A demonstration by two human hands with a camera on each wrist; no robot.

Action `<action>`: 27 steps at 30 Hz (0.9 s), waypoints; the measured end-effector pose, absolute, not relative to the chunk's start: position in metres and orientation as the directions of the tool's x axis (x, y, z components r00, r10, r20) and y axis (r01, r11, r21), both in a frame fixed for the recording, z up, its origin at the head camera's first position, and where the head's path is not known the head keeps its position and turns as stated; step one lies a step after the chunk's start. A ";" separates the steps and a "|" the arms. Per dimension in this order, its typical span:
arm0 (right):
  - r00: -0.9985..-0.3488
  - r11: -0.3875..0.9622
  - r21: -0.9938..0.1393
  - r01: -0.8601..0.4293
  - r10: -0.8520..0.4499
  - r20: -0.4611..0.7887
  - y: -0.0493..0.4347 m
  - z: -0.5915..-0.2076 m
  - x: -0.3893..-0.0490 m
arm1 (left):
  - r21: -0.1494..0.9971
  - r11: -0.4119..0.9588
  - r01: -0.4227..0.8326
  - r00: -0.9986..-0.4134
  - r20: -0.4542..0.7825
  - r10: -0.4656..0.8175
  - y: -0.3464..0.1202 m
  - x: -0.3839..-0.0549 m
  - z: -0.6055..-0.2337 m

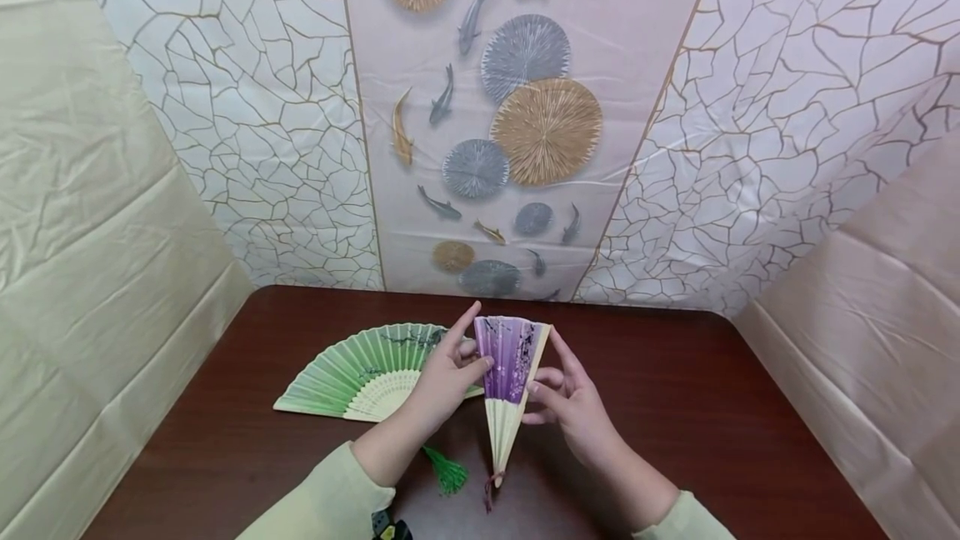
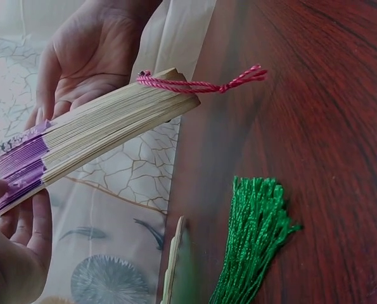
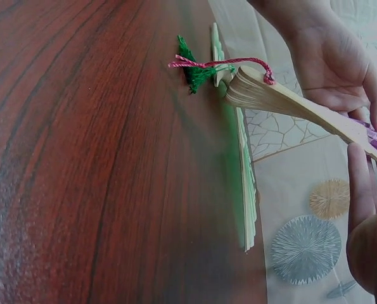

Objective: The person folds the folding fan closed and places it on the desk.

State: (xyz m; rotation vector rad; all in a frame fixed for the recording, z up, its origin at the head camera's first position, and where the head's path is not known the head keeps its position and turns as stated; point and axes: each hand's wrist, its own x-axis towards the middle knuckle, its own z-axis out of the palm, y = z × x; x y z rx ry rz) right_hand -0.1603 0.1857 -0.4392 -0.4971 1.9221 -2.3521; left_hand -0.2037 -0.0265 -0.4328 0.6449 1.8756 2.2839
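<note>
Both hands hold a partly spread purple folding fan [image 1: 510,365] above the table, its pale ribs narrowing toward the person. My left hand [image 1: 448,369] pinches its left edge, thumb in front and fingers behind. On the opposite edge, my right hand [image 1: 570,407] grips the pale outer rib between thumb and fingers. A red cord [image 2: 220,85] hangs from the rib end. Behind the left forearm, a green folding fan [image 1: 330,373] lies spread on the table, partly covered by that arm. Its green tassel [image 2: 251,234] rests on the wood.
The dark red-brown table [image 1: 690,423] has rounded far corners. A patterned cloth wall [image 1: 480,215] with fish and round leaves stands behind it. Plain cream cloth [image 1: 97,273] rises along the left side, with similar cloth [image 1: 877,315] on the right.
</note>
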 end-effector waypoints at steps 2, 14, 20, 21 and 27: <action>-0.948 -0.210 -0.966 -0.152 -0.247 0.203 0.185 -0.439 -0.160 | 0.960 -0.210 0.185 -0.902 0.251 0.352 -0.026 -0.203 -0.432; -0.952 -0.171 -0.976 -0.138 -0.250 0.178 0.184 -0.436 -0.158 | 0.963 -0.193 0.190 -0.889 0.252 0.383 -0.024 -0.201 -0.431; -0.947 -0.168 -0.977 -0.131 -0.271 0.174 0.183 -0.438 -0.158 | 0.969 -0.164 0.184 -0.880 0.237 0.411 -0.025 -0.200 -0.428; -0.946 -0.169 -0.977 -0.133 -0.272 0.176 0.183 -0.438 -0.158 | 0.970 -0.163 0.182 -0.878 0.235 0.416 -0.025 -0.200 -0.428; -0.950 -0.173 -0.978 -0.116 -0.269 0.160 0.181 -0.440 -0.157 | 0.967 -0.186 0.177 -0.861 0.243 0.446 -0.026 -0.199 -0.427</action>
